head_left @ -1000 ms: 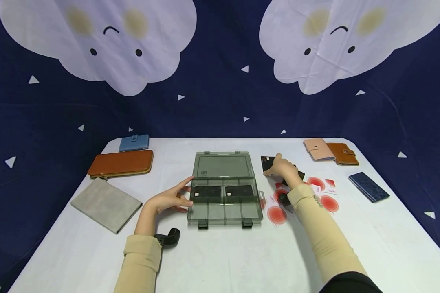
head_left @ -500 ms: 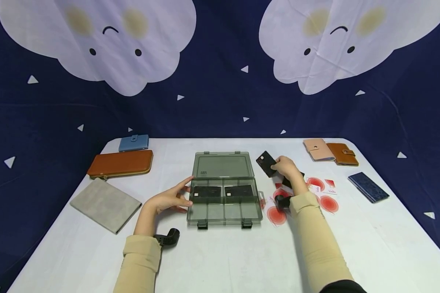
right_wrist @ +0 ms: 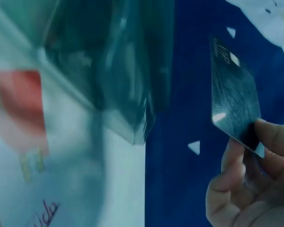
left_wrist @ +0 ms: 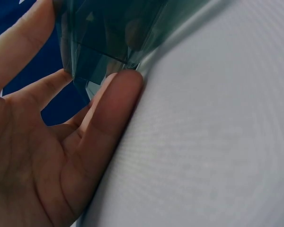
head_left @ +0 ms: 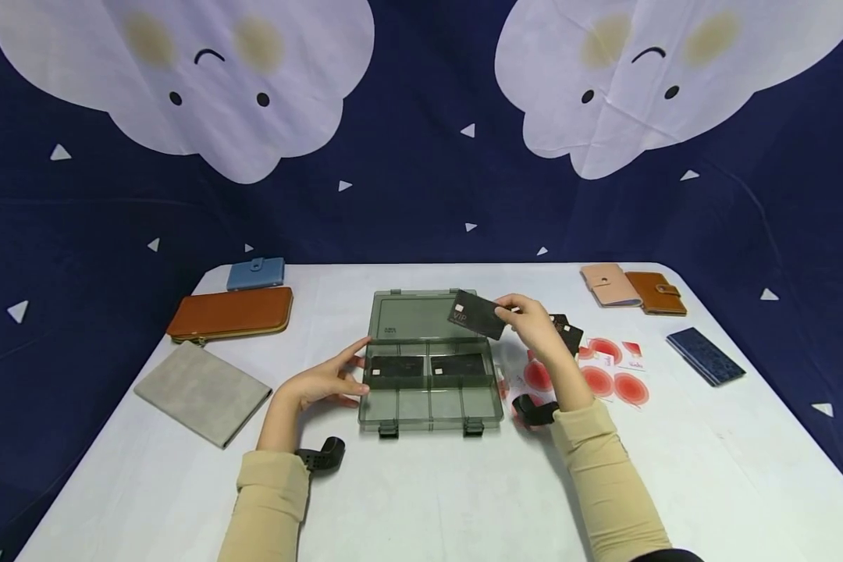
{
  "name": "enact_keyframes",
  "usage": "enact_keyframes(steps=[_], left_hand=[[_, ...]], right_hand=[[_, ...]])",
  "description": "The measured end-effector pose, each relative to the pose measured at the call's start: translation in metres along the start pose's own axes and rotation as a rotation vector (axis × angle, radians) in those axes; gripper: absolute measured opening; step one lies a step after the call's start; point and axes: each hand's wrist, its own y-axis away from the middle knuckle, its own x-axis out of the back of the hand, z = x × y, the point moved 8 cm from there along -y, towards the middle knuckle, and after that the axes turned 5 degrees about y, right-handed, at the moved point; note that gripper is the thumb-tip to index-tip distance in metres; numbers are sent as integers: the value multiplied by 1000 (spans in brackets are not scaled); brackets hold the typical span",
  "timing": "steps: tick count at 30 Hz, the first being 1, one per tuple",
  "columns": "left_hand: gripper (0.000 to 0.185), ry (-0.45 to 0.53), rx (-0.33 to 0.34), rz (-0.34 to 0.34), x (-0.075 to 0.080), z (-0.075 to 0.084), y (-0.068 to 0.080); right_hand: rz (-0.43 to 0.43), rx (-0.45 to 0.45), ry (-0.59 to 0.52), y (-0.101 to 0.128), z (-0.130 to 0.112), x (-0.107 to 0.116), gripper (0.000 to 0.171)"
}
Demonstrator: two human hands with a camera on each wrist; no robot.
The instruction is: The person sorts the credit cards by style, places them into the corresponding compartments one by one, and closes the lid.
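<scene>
A smoky transparent compartment box (head_left: 428, 390) lies open mid-table, its lid (head_left: 425, 316) flat behind it. Two black cards (head_left: 396, 368) sit in its rear compartments. My left hand (head_left: 326, 381) rests with straight fingers against the box's left wall (left_wrist: 92, 66). My right hand (head_left: 537, 328) pinches a black VIP card (head_left: 476, 314) by one end and holds it in the air over the lid's right corner. In the right wrist view that card (right_wrist: 232, 92) stands edge-up in my fingertips (right_wrist: 270, 137). Another black card (head_left: 567, 331) lies on the table behind the right hand.
Several white cards with red circles (head_left: 607, 375) lie right of the box. At left are a blue wallet (head_left: 256, 273), a long tan wallet (head_left: 232, 313) and a grey pouch (head_left: 202, 393). Far right hold a pink wallet (head_left: 608, 284), a brown wallet (head_left: 655, 292) and a navy case (head_left: 705, 356).
My right hand picked a black card up from the table right of the box and carried it left, over the lid's right corner. The left hand has stayed put.
</scene>
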Motion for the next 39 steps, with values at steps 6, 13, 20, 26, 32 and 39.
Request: enact_keyframes(steps=[6, 13, 20, 26, 32, 39], left_hand=[[95, -3, -6, -2, 0, 1, 0], [94, -6, -3, 2, 0, 0, 0], [95, -6, 2, 7, 1, 0, -1], [94, -12, 3, 9, 1, -1, 0], [94, -17, 8, 15, 1, -1, 0], [94, -16, 7, 15, 2, -2, 0]], right_hand=[[-125, 88, 115, 5, -11, -25, 19], [-230, 177, 342, 10, -15, -49, 6], [-210, 201, 609, 13, -21, -52, 6], [-221, 228, 701, 15, -21, -53, 13], [-236, 242, 616, 13, -19, -50, 16], [-42, 31, 550, 5, 2, -3, 24]])
